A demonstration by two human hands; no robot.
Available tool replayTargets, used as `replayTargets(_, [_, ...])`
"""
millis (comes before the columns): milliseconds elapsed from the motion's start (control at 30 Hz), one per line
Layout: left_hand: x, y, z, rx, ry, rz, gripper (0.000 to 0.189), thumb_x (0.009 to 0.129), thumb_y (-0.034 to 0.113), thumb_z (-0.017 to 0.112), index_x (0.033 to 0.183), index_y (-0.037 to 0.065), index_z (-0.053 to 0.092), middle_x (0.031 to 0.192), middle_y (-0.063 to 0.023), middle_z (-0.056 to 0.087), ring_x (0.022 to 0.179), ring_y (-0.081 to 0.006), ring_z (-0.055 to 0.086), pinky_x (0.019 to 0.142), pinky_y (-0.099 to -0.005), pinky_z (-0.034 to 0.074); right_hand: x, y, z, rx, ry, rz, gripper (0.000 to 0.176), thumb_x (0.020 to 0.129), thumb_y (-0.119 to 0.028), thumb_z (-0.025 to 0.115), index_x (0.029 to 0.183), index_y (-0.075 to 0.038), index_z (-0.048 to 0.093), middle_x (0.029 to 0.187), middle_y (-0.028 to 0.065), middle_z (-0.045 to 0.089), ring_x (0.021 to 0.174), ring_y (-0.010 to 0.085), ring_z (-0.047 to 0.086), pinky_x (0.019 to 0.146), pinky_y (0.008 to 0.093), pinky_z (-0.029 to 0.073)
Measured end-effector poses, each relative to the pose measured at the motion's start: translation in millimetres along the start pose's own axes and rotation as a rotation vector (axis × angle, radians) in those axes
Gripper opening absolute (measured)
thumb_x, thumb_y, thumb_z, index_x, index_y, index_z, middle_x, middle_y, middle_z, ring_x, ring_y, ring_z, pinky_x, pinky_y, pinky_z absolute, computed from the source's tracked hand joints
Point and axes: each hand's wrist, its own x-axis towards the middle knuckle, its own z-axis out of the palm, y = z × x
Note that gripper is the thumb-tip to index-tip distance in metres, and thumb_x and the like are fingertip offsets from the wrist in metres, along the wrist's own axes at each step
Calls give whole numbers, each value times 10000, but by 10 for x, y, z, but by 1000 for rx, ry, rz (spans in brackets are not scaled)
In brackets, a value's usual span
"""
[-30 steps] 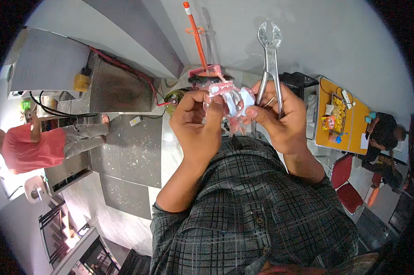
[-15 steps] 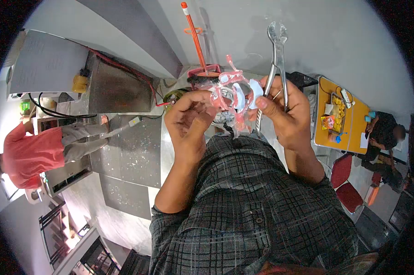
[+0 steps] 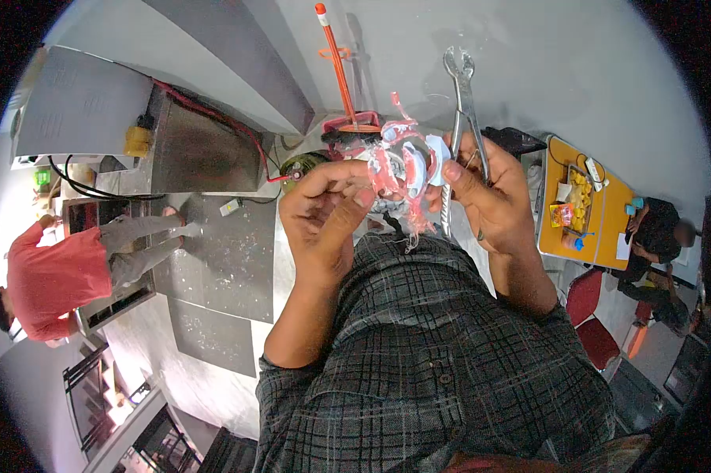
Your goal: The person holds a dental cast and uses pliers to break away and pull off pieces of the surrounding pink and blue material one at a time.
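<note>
Between my hands is a piece of pink and pale-blue moulded material (image 3: 414, 167) with curved parts and ragged edges. My left hand (image 3: 328, 209) pinches its left side between thumb and fingers. My right hand (image 3: 489, 193) touches the piece's right side with its thumb and fingertips. It also holds metal pliers (image 3: 464, 106), their jaws pointing up and apart. A spiral-patterned metal handle (image 3: 447, 209) shows below the right thumb. The right fingers are partly hidden behind the tool.
An orange-handled pole (image 3: 337, 67) leans at the wall beside a pink dustpan. A person in red (image 3: 60, 272) stands at far left near a metal cabinet (image 3: 202, 146). At right, people sit by a yellow table (image 3: 551, 229) and red chairs (image 3: 584, 296).
The pliers have shifted slightly left and down. The piece has turned a little and moved slightly right. The person in red has changed posture.
</note>
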Motion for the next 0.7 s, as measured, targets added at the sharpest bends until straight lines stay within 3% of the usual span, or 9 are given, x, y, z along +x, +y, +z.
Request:
replayTargets(500, [38, 78, 19, 29, -28, 61, 210, 871, -20, 653, 1072, -84, 643, 986, -115, 696, 894, -143, 649, 825, -260, 483, 51, 26, 31, -18, -14, -33, 289, 934, -114, 668, 1153, 55, 583, 911, 95, 684, 767, 172, 688, 688, 306, 574])
replayTargets(700, [25, 88, 16, 267, 87, 2, 214, 901, -21, 631, 1101, -95, 634, 1002, -118, 690, 899, -144, 650, 827, -257, 494, 35, 1, 150, -38, 79, -72, 283, 890, -32, 701, 1126, 59, 573, 909, 108, 686, 768, 163, 691, 691, 293, 580])
